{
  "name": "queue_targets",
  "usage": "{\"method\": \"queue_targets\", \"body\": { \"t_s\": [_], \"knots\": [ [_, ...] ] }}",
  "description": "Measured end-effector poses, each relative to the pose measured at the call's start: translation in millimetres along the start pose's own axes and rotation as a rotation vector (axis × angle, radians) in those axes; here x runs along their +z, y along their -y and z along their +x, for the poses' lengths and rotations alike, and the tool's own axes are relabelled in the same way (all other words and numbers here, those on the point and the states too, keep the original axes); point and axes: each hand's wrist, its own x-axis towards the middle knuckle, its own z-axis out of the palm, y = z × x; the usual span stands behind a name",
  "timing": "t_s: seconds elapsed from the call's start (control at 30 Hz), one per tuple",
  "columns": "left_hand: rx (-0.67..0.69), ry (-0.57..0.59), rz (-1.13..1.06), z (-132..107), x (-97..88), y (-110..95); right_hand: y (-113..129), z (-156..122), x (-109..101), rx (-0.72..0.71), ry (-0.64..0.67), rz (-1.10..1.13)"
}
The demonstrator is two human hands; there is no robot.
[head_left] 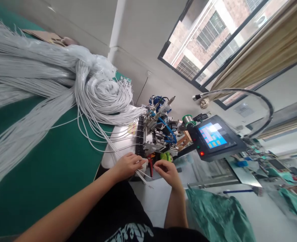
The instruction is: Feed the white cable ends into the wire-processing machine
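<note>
My left hand point(128, 167) lies over a few white cables point(145, 181), its fingers closed on them at the edge of the white machine base point(110, 158). The cable ends stick out beyond my fingers towards my lap. A short gap to the right, my right hand point(167, 172) is curled with thumb and fingertips together; whether anything thin is between them cannot be made out. Just ahead stands a bench machine point(158, 127) with metal cylinders and blue hoses. Several more white cables run from a large coiled bundle point(105, 97) into its black front row.
Long bundles of cables point(25, 70) cover much of the green table point(50, 168) on the left. A touchscreen panel point(213, 136) and a wire spool with green rims point(188, 120) stand right of the machine. Red-handled pliers point(150, 165) sit beneath it. Green cloth point(218, 211) hangs lower right.
</note>
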Motion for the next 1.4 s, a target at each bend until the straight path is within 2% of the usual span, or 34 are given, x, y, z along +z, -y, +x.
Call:
{"method": "queue_targets", "body": {
  "t_s": [0.27,0.33,0.43,0.6,0.8,0.93,1.03,1.13,1.27,1.4],
  "knots": [
    [-0.056,0.009,0.031,-3,-1.4,6,1,4,9,-0.031,0.385,-0.045],
    [-0.06,0.013,0.038,-3,-1.1,6,-4,1,11,-0.049,0.44,-0.043],
    [-0.046,0.062,0.009,-2,-1.6,7,-15,0,15,-0.041,0.349,-0.023],
    [-0.037,0.087,-0.021,0,-5.3,6,-38,7,27,0.089,0.002,0.179],
    [-0.134,0.082,0.044,0,-9.8,13,-58,25,56,0.237,-0.338,0.479],
    [-0.22,0.068,0.08,1,-11.1,15,-63,35,70,0.264,-0.519,0.609],
    [-0.247,0.042,0.087,4,-10.8,14,-64,40,74,0.257,-0.575,0.637],
    [-0.266,0.025,0.088,4,-8.9,14,-62,43,77,0.245,-0.57,0.616],
    [-0.298,0.056,0.102,1,-6.2,18,-61,47,79,0.269,-0.507,0.65],
    [-0.316,0.089,0.135,-2,-6.5,21,-62,52,73,0.27,-0.366,0.785]
  ]
}}
